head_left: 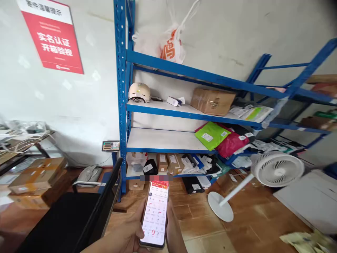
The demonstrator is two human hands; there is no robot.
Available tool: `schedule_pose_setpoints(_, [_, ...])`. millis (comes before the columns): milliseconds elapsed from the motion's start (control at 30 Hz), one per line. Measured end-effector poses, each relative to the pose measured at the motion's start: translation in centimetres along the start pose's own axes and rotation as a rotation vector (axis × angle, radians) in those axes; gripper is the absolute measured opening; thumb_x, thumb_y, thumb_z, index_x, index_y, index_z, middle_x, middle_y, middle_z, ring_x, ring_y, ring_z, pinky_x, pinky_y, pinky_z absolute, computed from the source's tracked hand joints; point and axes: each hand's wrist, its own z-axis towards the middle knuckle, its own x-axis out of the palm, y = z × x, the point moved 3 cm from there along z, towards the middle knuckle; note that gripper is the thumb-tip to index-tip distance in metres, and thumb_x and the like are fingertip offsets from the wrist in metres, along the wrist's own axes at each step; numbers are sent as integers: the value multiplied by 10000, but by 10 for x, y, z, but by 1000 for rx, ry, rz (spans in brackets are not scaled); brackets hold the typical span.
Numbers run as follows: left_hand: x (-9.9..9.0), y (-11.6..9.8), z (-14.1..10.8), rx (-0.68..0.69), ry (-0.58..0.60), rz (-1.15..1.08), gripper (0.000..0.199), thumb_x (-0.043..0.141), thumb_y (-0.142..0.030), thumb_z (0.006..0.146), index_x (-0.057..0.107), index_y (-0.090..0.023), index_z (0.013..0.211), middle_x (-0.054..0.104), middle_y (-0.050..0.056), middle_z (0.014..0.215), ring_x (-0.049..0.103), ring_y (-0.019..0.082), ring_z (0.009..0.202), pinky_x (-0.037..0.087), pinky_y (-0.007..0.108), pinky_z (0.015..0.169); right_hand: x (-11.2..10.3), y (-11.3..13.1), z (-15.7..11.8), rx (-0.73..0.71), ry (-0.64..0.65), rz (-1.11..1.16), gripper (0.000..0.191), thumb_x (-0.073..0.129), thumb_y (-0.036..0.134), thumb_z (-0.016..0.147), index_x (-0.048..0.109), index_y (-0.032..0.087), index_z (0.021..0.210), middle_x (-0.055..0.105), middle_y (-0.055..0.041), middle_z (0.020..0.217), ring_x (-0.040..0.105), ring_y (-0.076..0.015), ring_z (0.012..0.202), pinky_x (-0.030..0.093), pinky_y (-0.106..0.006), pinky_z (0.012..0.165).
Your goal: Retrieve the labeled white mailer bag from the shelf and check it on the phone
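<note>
A smartphone (155,214) with a lit screen, red at the top and white with small icons below, is held upright at the bottom centre. My left hand (131,225) grips its left side, the thumb lying along the lower left edge. Against the right edge rests my right hand (172,225), its fingers partly hidden behind the phone. Beyond the phone stands a blue metal shelf (168,110) with a cream helmet (139,92), a cardboard box (212,101), and a green parcel (212,135) over a magenta parcel (231,143).
A black chair (60,218) stands close on the left, with stacked cartons (38,175) beyond it. A white fan (277,169) is on the floor at the right, near a large white box (308,196). A small scale display (111,146) sits beside the shelf post.
</note>
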Motion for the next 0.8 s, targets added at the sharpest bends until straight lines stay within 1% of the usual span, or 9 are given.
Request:
schedule_pose_setpoints(133, [-1, -7, -3, 161, -196, -17, 1105, 498, -158, 565, -110, -387, 1458, 436, 85, 1380, 614, 225, 890, 564, 352, 614, 16, 6, 29, 29, 120, -176, 631, 712, 603, 670, 574, 187, 1125, 715, -77, 990, 668, -233, 859, 538, -350, 770])
schedule_pose_setpoints(200, [0, -8, -7, 235, -267, -5, 1042, 498, -166, 614, -57, -390, 1467, 293, 72, 1485, 590, 221, 951, 572, 352, 646, 21, 5, 40, -29, 171, -247, 595, 717, 584, 662, 600, 170, 1073, 716, -72, 947, 659, -231, 833, 526, -343, 769])
schedule_pose_setpoints(267, [4, -7, -9, 309, -325, 10, 993, 483, -158, 647, -19, -392, 1472, 228, 52, 1520, 571, 237, 1019, 575, 342, 661, 24, 4, 47, -68, 221, -302, 549, 709, 560, 664, 622, 161, 1031, 717, -74, 942, 655, -237, 856, 517, -337, 785])
schedule_pose_setpoints(333, [10, -4, -9, 372, -386, 1, 976, 475, -149, 658, 2, -394, 1475, 220, 42, 1525, 557, 261, 1075, 577, 318, 644, 25, 7, 51, -57, 270, -350, 538, 704, 545, 654, 629, 158, 1020, 717, -78, 951, 652, -246, 877, 516, -337, 797])
schedule_pose_setpoints(400, [16, 0, -5, 435, -437, -32, 977, 476, -151, 667, -10, -384, 1482, 226, 50, 1526, 561, 279, 1084, 581, 303, 604, 22, 11, 55, 24, 320, -390, 550, 678, 557, 648, 632, 157, 1024, 717, -82, 955, 649, -255, 872, 521, -347, 795])
schedule_pose_setpoints(567, [32, 16, 9, 592, -532, -136, 1014, 474, -145, 687, -127, -374, 1471, 326, 89, 1482, 621, 261, 982, 586, 301, 559, 8, 23, 67, 181, 334, -404, 483, 610, 547, 657, 672, 186, 972, 702, -63, 1039, 624, -265, 998, 517, -330, 860])
schedule_pose_setpoints(667, [40, 30, 16, 638, -582, -172, 976, 466, -144, 698, -60, -421, 1472, 347, 73, 1470, 652, 219, 866, 580, 300, 558, 7, 25, 69, 220, 565, -347, 454, 587, 522, 717, 665, 187, 1013, 712, -64, 992, 645, -246, 927, 533, -329, 820])
schedule_pose_setpoints(733, [46, 39, 20, 673, -655, -191, 940, 463, -158, 707, -9, -397, 1483, 360, 76, 1458, 639, 211, 861, 582, 303, 560, 6, 23, 69, 279, 706, -324, 461, 589, 543, 739, 654, 186, 1025, 717, -75, 947, 656, -240, 850, 544, -338, 763])
schedule_pose_setpoints(800, [52, 47, 21, 712, -738, -218, 940, 463, -165, 698, -6, -347, 1492, 383, 91, 1439, 617, 219, 897, 586, 303, 561, 3, 19, 68, 345, 779, -346, 464, 588, 581, 752, 646, 189, 994, 714, -85, 900, 653, -237, 793, 544, -348, 730])
